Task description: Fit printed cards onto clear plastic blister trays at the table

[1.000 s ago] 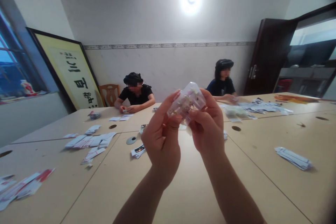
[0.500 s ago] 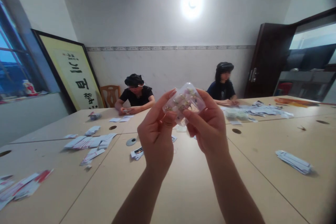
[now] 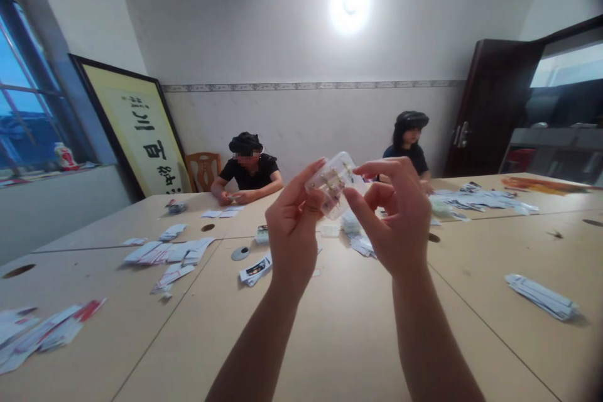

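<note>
Held up over the table is a small clear plastic case (image 3: 340,166) with several tiny gold-coloured pieces, which look like jewellery, inside. My left hand (image 3: 293,226) grips its left side, thumb in front and fingers behind. At the case's right edge is my right hand (image 3: 402,220), its index finger and thumb apart, with nothing visible between them. Whether those fingertips touch the case I cannot tell. Beyond the hands, a stack of printed cards (image 3: 255,271) and a pile of white slips (image 3: 362,244) lie on the table (image 3: 348,333).
Paper slips (image 3: 164,252) are spread at the left, and a bundle of strips (image 3: 541,296) lies at the right. Two people (image 3: 249,169) sit across the table. Round cable holes (image 3: 19,271) pierce the tabletop. More papers and bags (image 3: 475,198) lie at the far right.
My right hand has come off the case, moving right with its thumb and index finger spreading apart. My left hand still holds the case. The view has shifted slightly.
</note>
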Demonstrator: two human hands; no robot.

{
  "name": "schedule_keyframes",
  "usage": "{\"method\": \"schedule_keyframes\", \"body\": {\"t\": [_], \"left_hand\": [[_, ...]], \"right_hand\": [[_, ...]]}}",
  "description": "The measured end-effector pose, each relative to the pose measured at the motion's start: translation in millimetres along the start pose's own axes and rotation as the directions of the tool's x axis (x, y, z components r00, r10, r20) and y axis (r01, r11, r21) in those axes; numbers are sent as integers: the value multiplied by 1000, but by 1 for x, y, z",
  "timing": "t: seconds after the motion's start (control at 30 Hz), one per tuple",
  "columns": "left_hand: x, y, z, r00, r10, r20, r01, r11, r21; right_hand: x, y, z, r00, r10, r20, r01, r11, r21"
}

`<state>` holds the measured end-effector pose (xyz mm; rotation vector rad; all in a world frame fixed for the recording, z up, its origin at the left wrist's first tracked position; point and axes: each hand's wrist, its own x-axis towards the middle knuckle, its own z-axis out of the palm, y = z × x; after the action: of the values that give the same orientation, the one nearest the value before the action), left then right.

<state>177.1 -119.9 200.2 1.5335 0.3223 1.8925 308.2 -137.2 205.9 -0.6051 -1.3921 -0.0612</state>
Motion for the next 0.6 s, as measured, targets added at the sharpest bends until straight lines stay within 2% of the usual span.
{"method": "schedule_keyframes", "body": {"t": [0.23, 0.37, 0.6], "left_hand": [[3, -7, 0, 990, -117, 75, 121, 991, -48], [3, -1, -4, 991, -115, 66, 117, 993, -33], [0, 13, -8, 998, -67, 15, 67, 996, 52]], "right_hand": [[5, 4, -12, 983, 138, 122, -139, 990, 2], [4, 1, -12, 985, 113, 129, -114, 993, 4], [2, -5, -9, 991, -1, 134, 0, 1000, 7]]}}
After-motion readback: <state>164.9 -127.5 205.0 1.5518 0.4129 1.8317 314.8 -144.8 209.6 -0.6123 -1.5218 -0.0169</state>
